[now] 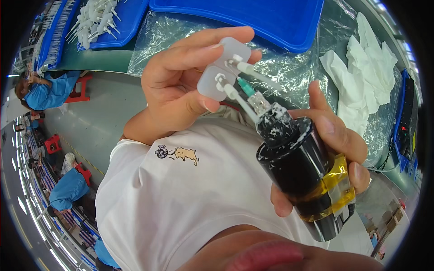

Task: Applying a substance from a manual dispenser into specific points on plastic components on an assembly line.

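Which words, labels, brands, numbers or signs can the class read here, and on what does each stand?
None can be read.
Black tool: no legible text, tape included.
White parts: no visible lettering.
Shirt: a drawing, no readable words.
Device at right: red glow, too small to read.

A head-worn, wide fisheye view looks steeply down from close above the left hand [169, 74] and right hand [334, 128], covering the white shirt [181, 198] mid-picture, the desk [97, 62] toward the top and the floor [106, 106] farther off at left.
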A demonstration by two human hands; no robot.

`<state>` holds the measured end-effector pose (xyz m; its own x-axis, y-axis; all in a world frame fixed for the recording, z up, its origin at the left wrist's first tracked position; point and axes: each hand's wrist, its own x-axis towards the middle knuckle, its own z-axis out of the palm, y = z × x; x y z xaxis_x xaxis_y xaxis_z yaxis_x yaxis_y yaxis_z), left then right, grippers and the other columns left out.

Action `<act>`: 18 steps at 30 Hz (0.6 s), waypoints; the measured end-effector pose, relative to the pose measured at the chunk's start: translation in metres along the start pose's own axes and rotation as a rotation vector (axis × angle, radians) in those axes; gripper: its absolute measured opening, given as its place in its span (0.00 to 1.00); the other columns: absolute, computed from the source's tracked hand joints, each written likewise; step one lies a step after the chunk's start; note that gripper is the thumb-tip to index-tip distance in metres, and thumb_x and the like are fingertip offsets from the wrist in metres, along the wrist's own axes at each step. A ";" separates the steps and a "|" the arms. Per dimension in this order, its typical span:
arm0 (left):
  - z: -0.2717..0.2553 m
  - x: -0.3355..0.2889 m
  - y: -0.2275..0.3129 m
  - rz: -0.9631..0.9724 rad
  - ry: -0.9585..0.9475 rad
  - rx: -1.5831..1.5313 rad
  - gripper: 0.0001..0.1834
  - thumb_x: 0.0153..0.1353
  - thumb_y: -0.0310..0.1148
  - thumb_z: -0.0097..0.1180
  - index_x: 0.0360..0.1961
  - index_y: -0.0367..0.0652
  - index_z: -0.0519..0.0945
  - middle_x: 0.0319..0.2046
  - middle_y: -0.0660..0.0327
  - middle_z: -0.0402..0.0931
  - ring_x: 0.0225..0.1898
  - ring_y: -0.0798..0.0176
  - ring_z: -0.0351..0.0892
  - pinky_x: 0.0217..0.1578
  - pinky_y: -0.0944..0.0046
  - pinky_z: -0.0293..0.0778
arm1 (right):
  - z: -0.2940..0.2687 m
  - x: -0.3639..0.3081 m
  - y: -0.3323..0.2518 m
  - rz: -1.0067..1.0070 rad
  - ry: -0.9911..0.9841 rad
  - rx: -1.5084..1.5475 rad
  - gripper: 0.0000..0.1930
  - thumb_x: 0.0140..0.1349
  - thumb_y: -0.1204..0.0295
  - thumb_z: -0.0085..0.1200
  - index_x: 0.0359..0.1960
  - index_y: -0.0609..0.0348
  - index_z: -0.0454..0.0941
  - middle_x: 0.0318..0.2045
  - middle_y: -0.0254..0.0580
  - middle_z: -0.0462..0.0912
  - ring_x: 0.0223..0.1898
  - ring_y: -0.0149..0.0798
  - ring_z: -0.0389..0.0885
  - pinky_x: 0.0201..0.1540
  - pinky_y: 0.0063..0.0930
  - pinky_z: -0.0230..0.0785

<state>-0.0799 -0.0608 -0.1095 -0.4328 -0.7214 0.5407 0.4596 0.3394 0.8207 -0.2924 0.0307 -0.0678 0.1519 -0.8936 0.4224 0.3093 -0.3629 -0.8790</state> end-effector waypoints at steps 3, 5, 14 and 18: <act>0.000 0.001 0.001 -0.020 0.004 -0.002 0.32 0.47 0.44 0.66 0.54 0.53 0.70 0.55 0.35 0.63 0.49 0.40 0.73 0.44 0.51 0.77 | 0.001 0.001 0.000 -0.009 0.000 -0.001 0.25 0.55 0.71 0.51 0.54 0.66 0.62 0.41 0.66 0.75 0.53 0.51 0.71 0.70 0.37 0.30; 0.000 0.002 0.002 -0.019 -0.010 -0.006 0.32 0.48 0.44 0.65 0.55 0.53 0.70 0.55 0.35 0.62 0.49 0.40 0.74 0.44 0.51 0.77 | 0.000 0.001 0.000 -0.018 0.001 -0.005 0.25 0.55 0.71 0.52 0.54 0.65 0.62 0.41 0.66 0.75 0.53 0.51 0.71 0.70 0.37 0.31; 0.004 0.004 0.005 -0.107 -0.012 -0.065 0.31 0.53 0.52 0.58 0.54 0.48 0.67 0.52 0.33 0.64 0.48 0.42 0.75 0.45 0.50 0.77 | 0.002 0.002 0.003 -0.042 0.005 -0.016 0.26 0.53 0.72 0.54 0.54 0.64 0.62 0.41 0.65 0.75 0.52 0.50 0.72 0.70 0.38 0.31; 0.002 0.004 0.005 -0.117 -0.039 -0.116 0.31 0.56 0.52 0.54 0.56 0.48 0.65 0.53 0.32 0.62 0.51 0.43 0.73 0.49 0.46 0.73 | 0.003 0.002 0.003 -0.053 0.010 -0.019 0.26 0.53 0.73 0.54 0.54 0.64 0.62 0.41 0.65 0.75 0.51 0.50 0.72 0.70 0.38 0.31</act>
<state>-0.0813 -0.0606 -0.1030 -0.5171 -0.7274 0.4510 0.4899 0.1805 0.8529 -0.2884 0.0286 -0.0687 0.1267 -0.8754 0.4666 0.2988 -0.4148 -0.8594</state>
